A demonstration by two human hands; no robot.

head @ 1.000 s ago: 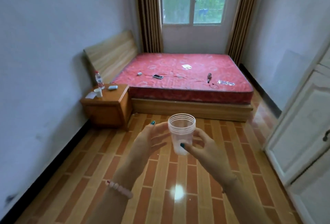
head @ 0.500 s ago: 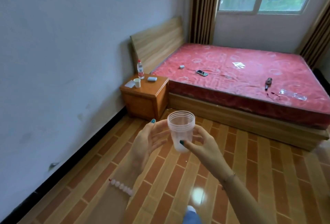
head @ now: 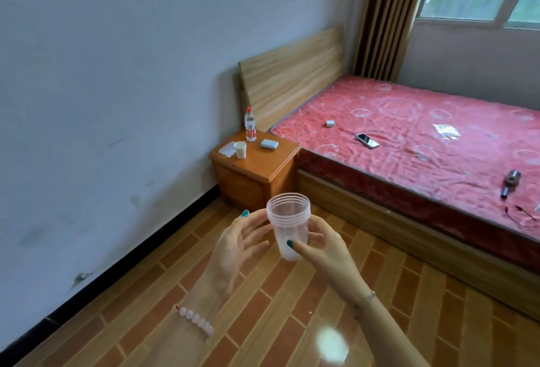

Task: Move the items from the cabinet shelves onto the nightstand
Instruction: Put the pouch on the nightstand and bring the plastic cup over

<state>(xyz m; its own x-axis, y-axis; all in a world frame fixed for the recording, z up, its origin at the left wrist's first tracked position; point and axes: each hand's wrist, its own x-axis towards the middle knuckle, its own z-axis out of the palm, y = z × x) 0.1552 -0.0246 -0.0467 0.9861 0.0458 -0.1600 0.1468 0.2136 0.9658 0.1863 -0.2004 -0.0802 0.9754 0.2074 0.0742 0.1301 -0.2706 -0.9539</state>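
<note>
Head view: clear plastic cup [head: 289,225] upright in mid-air, over the floor [head: 263,323] and short of the nightstand [head: 257,169]. Right hand [head: 324,247] closed round the lower wall, thumb across the front. Left hand [head: 239,245] open, fingers spread, fingertips at or just beside the cup's left side; contact not clear. Appears empty, so probably very light. Thin wall, likely to flex under a hard squeeze; smooth, possibly slippery. Ribbed rim likely the stiffest part. Best held at mid-wall with light pressure. On the nightstand: bottle [head: 250,124], paper cup [head: 240,149], small case [head: 269,144]; bare wood at the front.
</note>
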